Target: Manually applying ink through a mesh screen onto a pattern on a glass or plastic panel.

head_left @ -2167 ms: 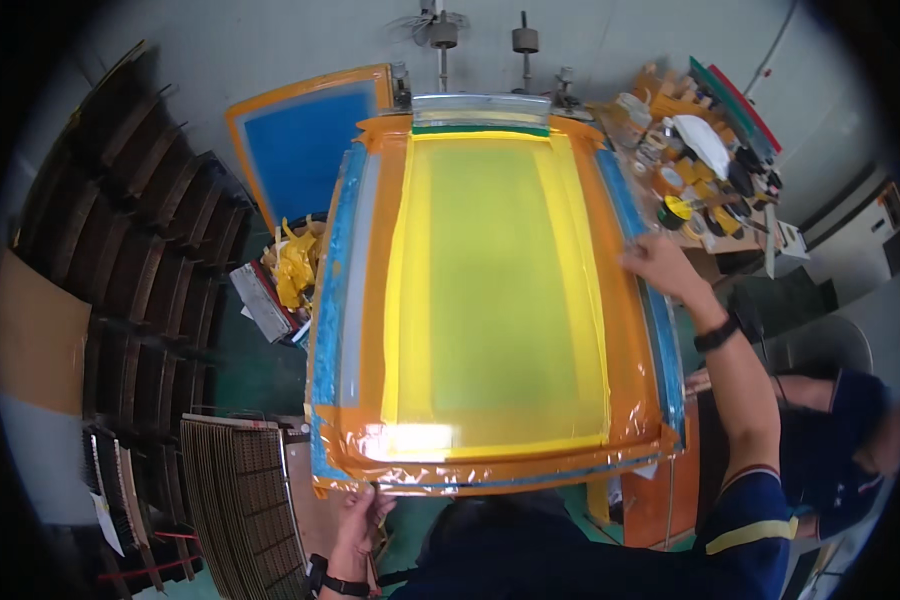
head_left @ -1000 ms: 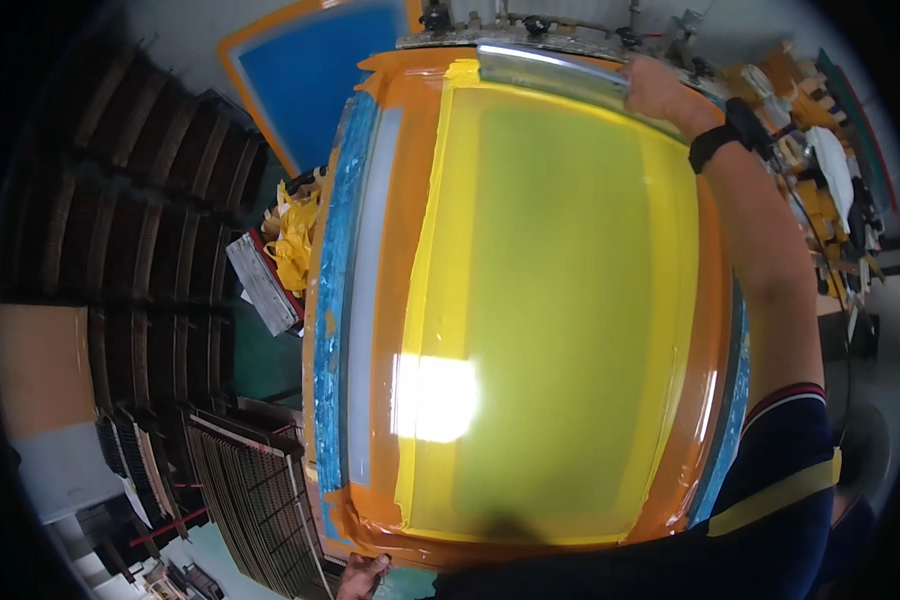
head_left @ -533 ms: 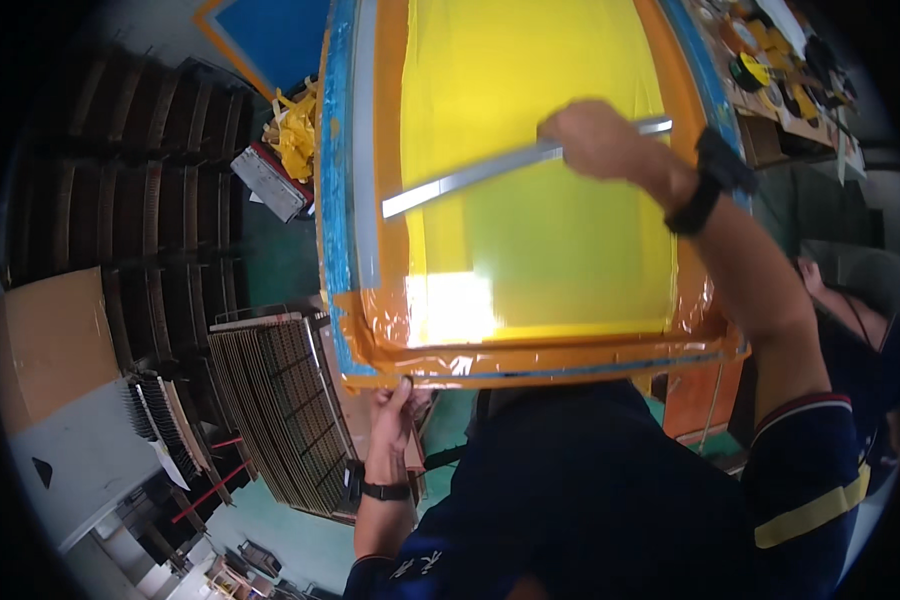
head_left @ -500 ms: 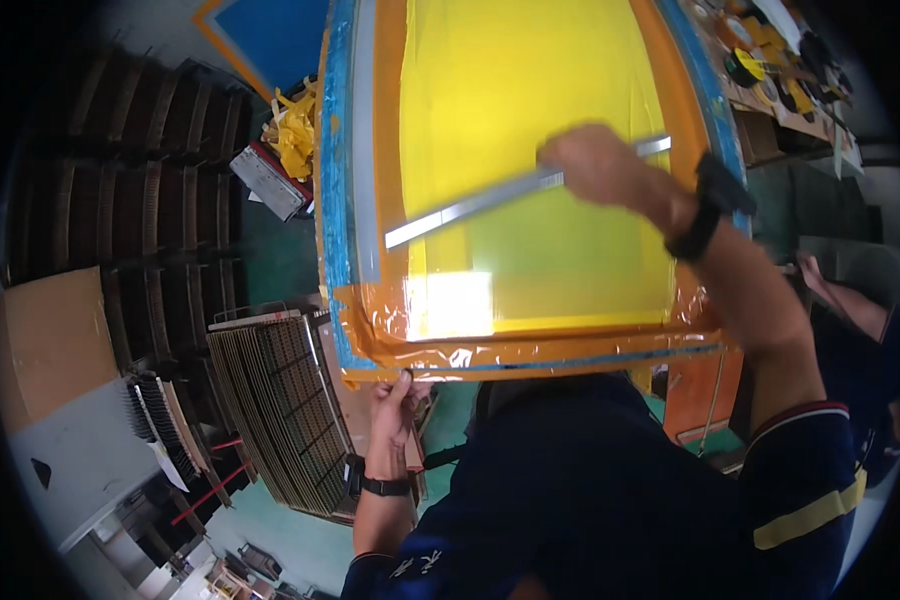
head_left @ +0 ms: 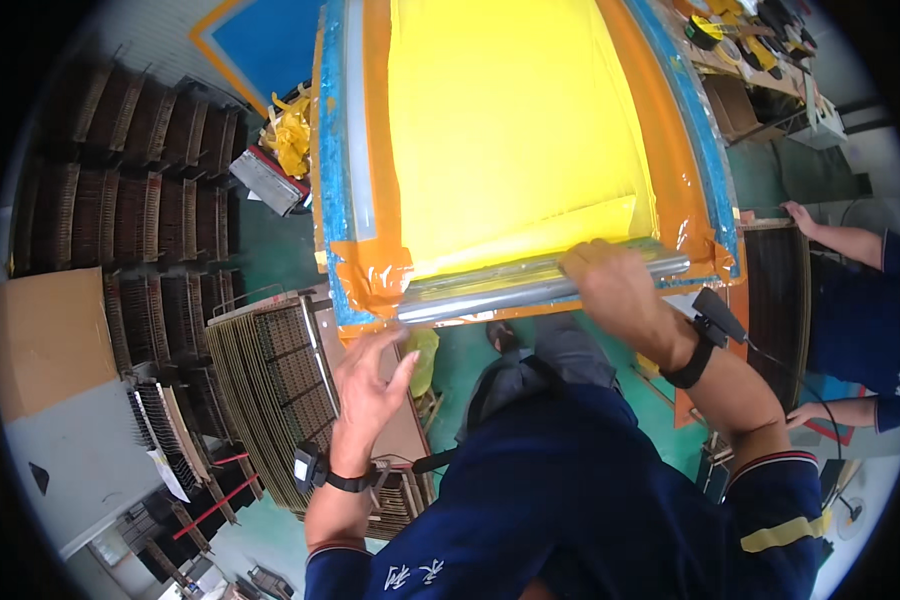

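My right hand (head_left: 618, 295) is wrapped round the right part of a long metal-handled squeegee (head_left: 490, 300). The squeegee lies across the near end of a screen-printing frame (head_left: 336, 180), which has blue edges and orange tape inside them. Past the squeegee, bright yellow ink or coating covers the mesh (head_left: 510, 130). Just below the frame's near left corner is my left hand (head_left: 372, 385), thumb and fingers apart, holding nothing. Its fingertips come close to the squeegee's left end; whether they touch the frame, I cannot tell.
A drying rack (head_left: 270, 400) stands left of my left arm, with dark shelving (head_left: 150, 220) beyond. Crumpled yellow material (head_left: 288, 140) sits beside the frame. At the right are another person's hand (head_left: 798, 218) and a dark stack of racks (head_left: 775, 290). A cluttered bench (head_left: 750, 65) is far right.
The squeegee has come toward me, from the middle of the screen to its near end, held in my right hand. My left hand has let go of the frame's near edge and opened.
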A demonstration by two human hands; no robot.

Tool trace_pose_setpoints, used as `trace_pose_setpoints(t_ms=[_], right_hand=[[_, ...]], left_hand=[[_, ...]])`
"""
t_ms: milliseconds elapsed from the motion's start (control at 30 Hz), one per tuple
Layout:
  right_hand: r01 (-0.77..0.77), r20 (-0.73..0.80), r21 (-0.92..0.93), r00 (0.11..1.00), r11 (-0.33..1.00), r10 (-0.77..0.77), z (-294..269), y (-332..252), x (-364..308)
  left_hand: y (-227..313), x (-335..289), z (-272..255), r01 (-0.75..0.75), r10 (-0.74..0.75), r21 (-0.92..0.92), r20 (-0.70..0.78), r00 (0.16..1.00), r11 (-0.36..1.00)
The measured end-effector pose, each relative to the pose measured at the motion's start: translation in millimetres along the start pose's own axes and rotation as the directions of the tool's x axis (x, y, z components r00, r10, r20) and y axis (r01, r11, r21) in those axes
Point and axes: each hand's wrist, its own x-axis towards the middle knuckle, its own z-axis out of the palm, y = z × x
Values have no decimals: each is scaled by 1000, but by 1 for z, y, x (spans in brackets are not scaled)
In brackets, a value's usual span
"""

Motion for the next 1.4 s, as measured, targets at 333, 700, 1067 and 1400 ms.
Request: trace_pose_setpoints(t_ms=[333, 700, 1067, 1400], right_hand=[[-148, 268, -404, 924, 903, 272, -33, 83, -47], [-143, -21, -406, 989, 903, 147, 12, 72, -52], [-195, 95, -387, 964, 901, 249, -13, 181, 95], [-222, 45, -410, 964, 885, 262, -40, 275, 251]], left_hand=[[2, 87, 17, -516, 457, 367, 239, 857, 774], [-2, 117, 23, -591, 563, 559, 248, 788, 581], [11, 288, 0, -634, 563, 495, 308, 767, 593], [10, 477, -25, -566, 468, 606, 333, 818, 558]])
